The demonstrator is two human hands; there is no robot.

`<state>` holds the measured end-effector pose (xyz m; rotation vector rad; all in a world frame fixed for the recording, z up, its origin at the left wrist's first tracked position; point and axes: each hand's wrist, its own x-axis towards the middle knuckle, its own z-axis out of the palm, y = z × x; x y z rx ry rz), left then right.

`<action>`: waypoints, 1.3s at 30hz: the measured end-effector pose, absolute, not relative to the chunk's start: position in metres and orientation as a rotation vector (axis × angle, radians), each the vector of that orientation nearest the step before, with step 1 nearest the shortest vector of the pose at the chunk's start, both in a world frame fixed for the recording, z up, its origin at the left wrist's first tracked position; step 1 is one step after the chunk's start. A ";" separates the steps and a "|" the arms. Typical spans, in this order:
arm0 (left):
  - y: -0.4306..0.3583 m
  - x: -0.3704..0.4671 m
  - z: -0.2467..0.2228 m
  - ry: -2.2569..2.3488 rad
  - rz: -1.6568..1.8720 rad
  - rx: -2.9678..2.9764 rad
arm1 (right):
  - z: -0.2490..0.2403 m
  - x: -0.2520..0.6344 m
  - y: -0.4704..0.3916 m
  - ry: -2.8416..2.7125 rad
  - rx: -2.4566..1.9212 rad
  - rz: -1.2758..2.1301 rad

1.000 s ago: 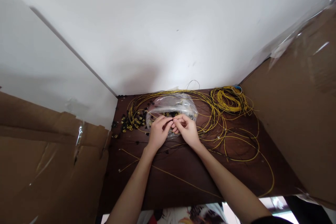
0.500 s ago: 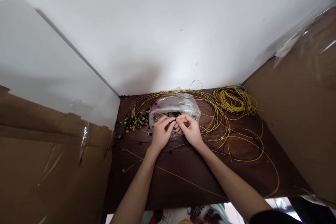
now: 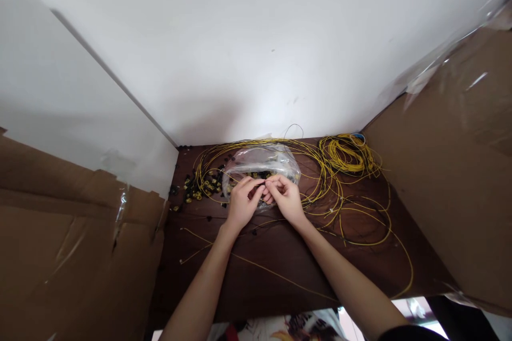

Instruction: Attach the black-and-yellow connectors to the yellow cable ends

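My left hand [image 3: 245, 200] and my right hand [image 3: 285, 197] meet fingertip to fingertip over the front of a clear plastic bag [image 3: 260, 159]. Both are closed in a pinch on something small and dark, mostly covered by the fingers, whose kind I cannot make out. Inside the bag lie small black and yellow parts. A heap of similar black and yellow pieces [image 3: 200, 186] is left of my hands. Long yellow and black wires [image 3: 316, 162] loop behind the bag and down its right side.
A coil of yellow wire [image 3: 346, 154] lies at the back right of the brown table [image 3: 280, 277]. One thin yellow wire [image 3: 272, 272] crosses the front, passing under my forearms. Cardboard panels [image 3: 80, 240] stand at both sides, and a white wall [image 3: 256, 64] rises behind.
The whole view has shifted slightly, so everything appears a little further left. My hands keep the same pinch at the bag, with almost no movement of the fingers.
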<state>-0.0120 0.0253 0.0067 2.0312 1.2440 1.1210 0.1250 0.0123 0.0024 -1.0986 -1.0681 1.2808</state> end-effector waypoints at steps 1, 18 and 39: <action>0.025 -0.012 0.007 1.238 1.120 2.024 | 0.003 0.125 0.012 -1.066 -1.094 1.276; 0.024 -0.010 0.012 1.226 1.181 1.955 | 0.003 0.125 0.012 -1.069 -1.099 1.277; 0.023 -0.012 0.010 1.233 1.173 1.988 | 0.003 0.126 0.012 -1.097 -1.095 1.287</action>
